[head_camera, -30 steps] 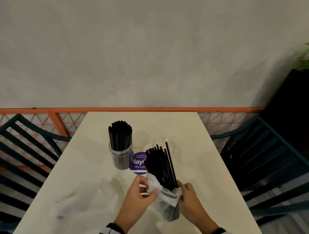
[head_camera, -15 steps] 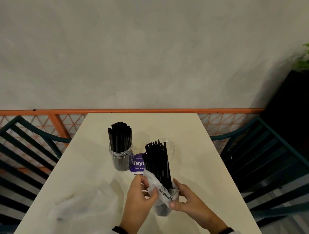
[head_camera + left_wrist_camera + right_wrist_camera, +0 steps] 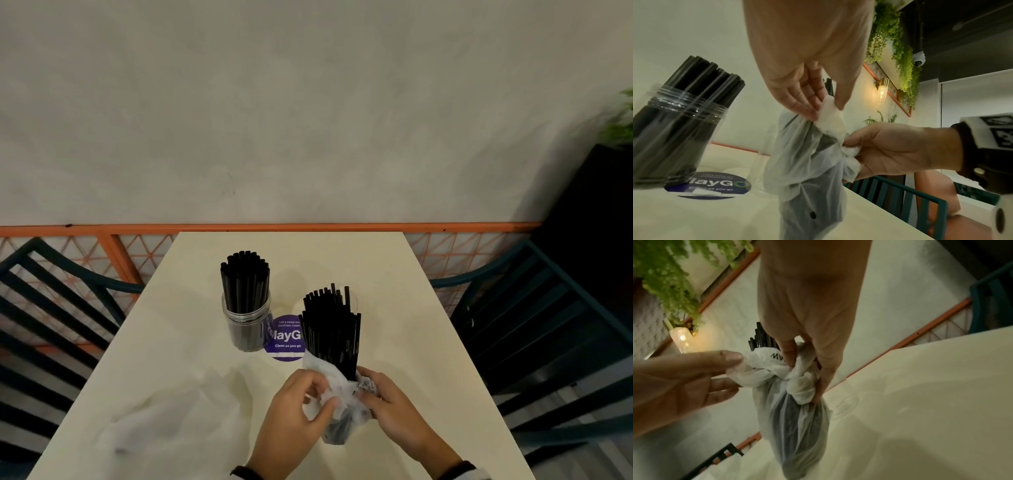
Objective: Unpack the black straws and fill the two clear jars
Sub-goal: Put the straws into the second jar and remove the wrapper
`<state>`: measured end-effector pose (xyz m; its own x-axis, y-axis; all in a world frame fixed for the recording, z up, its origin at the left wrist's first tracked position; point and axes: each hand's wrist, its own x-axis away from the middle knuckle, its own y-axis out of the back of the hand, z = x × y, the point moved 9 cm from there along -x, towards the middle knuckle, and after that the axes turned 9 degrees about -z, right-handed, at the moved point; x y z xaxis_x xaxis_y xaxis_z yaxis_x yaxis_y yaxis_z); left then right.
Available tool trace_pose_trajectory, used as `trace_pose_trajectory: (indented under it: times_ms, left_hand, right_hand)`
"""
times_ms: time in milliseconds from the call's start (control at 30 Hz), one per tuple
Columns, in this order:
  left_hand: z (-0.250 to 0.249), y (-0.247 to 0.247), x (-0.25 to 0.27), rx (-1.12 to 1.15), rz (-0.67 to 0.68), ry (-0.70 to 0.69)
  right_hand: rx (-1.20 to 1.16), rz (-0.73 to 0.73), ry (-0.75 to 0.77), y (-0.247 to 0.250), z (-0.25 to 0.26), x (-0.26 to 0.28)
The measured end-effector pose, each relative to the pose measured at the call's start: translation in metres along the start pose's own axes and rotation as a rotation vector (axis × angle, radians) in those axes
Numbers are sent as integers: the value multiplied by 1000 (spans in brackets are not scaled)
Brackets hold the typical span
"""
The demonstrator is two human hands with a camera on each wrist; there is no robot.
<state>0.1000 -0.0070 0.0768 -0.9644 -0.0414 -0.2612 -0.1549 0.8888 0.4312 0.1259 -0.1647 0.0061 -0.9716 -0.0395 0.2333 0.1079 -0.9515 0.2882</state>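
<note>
A clear jar [image 3: 246, 318] packed with black straws stands left of centre on the cream table [image 3: 411, 325]. To its right, a bundle of black straws [image 3: 330, 332] stands upright with its lower part in a white plastic wrapper [image 3: 337, 401]. My left hand [image 3: 325, 394] pinches the wrapper's bunched rim from the left [image 3: 824, 105]. My right hand [image 3: 368, 390] grips the crumpled plastic on the right side [image 3: 803, 369]. The second clear jar [image 3: 764, 154] stands just behind the bundle and is mostly hidden in the head view.
A limp, see-through plastic bag [image 3: 161, 421] lies on the near left of the table. A round purple sticker [image 3: 286, 339] sits between the jars. Dark teal chairs flank the table, left [image 3: 51, 308] and right [image 3: 548, 325]. An orange railing [image 3: 274, 228] runs behind.
Both hands have worked the wrapper further down the bundle, so more straw length shows. The bundle has come from a rightward lean to upright.
</note>
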Motion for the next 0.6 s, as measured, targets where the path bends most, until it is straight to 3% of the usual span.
trace_pose_trajectory:
  times_ms: [133,200,267,367,433,533,600]
  left_hand:
    - [-16,38,-14,14,-257,-18]
    - [-33,48,-27,-3,-294,-63]
    - [-50,43,-38,-105,-230,-122]
    - [-50,13,-44,-260,-28,-30]
    - [-44,-3,-44,-285,19,17]
    - [-53,-16,-46,-385,5,-23]
    - [-58,-20,-49,-382,-13,-16]
  right_hand:
    - [101,18,105,1,3,2]
    - [38,22,92,-1,-3,4]
    - [-50,12,50,-2,-11,4]
    - [-86,43,29,-7,-16,3]
    - [9,80,98,-12,-8,2]
    - [259,124,235,-23,2,3]
    - [427,140,225,-23,-2,0]
